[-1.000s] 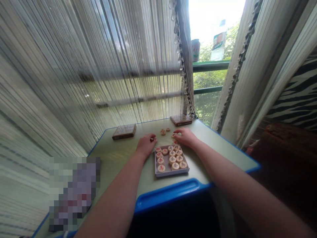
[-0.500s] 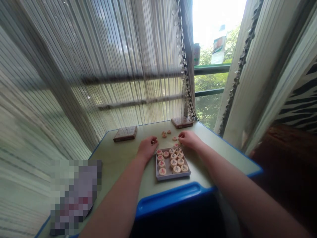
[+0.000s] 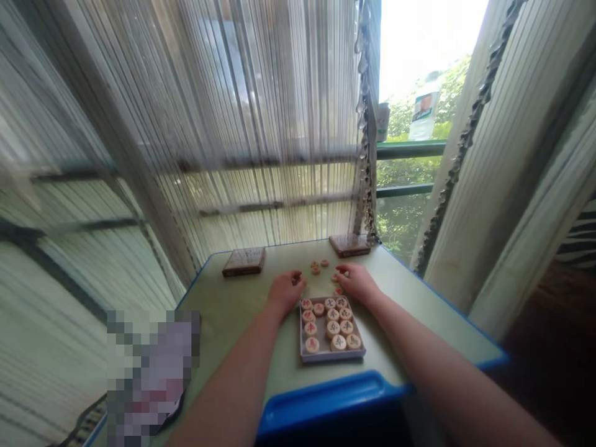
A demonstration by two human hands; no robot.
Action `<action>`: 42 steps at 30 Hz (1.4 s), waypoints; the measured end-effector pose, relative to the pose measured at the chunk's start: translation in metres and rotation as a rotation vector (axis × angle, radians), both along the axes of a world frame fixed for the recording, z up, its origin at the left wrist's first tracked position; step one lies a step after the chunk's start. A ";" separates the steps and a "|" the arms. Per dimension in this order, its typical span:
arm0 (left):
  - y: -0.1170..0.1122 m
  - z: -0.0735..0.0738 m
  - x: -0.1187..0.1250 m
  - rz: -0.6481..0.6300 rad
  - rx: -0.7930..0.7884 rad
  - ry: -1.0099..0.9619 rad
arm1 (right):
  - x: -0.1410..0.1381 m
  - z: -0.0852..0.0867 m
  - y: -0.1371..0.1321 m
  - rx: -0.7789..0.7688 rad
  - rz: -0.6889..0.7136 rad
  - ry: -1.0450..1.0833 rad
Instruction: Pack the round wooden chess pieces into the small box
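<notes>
A shallow white box (image 3: pixel 333 357) in front of me holds round wooden xiangqi pieces, red-marked ones on its left side and black-marked ones on its right. Just beyond its far left corner is my left hand (image 3: pixel 285 293), fingers curled inward; a pale bit shows near the fingertips, too small to name. My right hand (image 3: pixel 357 284) is past the far right corner, its fingertips closed at a loose xiangqi piece (image 3: pixel 334 277) on the table. Another red-marked piece (image 3: pixel 339 290) lies between that hand and the box. Several more loose pieces (image 3: pixel 315 270) sit farther back.
Two flat brown boxes (image 3: pixel 244 261) (image 3: pixel 350 244) lie along the far table edge. A blue tray ledge (image 3: pixel 326 397) borders the near side. At left is a pixelated object (image 3: pixel 156 379). Sheer curtains (image 3: pixel 261 124) hang behind the table; a bottle (image 3: pixel 424 108) and can (image 3: pixel 383 121) stand by the window.
My right hand has shifted slightly left, its fingertips now reaching over the loose piece. The left hand stays nearly in place. The whole view has tilted a little upward.
</notes>
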State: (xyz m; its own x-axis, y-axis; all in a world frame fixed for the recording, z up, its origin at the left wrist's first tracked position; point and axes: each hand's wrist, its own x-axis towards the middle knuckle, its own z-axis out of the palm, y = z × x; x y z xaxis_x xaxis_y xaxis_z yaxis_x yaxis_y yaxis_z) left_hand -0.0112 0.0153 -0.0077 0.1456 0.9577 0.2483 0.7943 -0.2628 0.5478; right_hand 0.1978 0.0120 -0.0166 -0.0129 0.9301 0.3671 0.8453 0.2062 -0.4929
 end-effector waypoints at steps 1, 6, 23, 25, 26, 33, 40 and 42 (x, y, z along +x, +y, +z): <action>0.003 0.000 0.000 0.008 -0.028 -0.008 | 0.000 0.000 0.000 -0.014 0.012 -0.008; 0.021 0.009 0.006 0.046 -0.158 0.116 | -0.001 0.001 0.001 -0.004 0.061 -0.013; 0.064 -0.011 0.024 -0.266 0.010 0.021 | 0.018 0.025 -0.017 -0.268 -0.093 -0.010; 0.063 -0.008 0.021 -0.231 -0.033 -0.045 | 0.017 0.027 -0.019 -0.258 -0.067 -0.018; 0.062 -0.006 0.020 -0.205 -0.055 -0.068 | 0.016 0.027 -0.019 -0.250 -0.068 -0.014; 0.054 0.002 0.012 -0.138 0.033 0.029 | 0.014 0.018 -0.016 -0.101 -0.007 -0.030; 0.052 0.004 0.000 -0.031 0.083 -0.194 | 0.009 0.018 -0.017 0.167 0.182 0.065; 0.049 0.006 0.001 -0.058 0.072 -0.413 | 0.008 0.018 -0.017 0.216 0.219 0.074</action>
State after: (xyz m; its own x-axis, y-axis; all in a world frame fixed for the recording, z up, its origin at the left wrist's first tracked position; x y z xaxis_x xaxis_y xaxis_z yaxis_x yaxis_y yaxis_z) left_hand -0.0105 0.0641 -0.0016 0.0732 0.9288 0.3633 0.4949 -0.3501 0.7953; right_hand 0.2054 -0.0050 0.0011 -0.1702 0.8086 0.5632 0.7330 0.4859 -0.4761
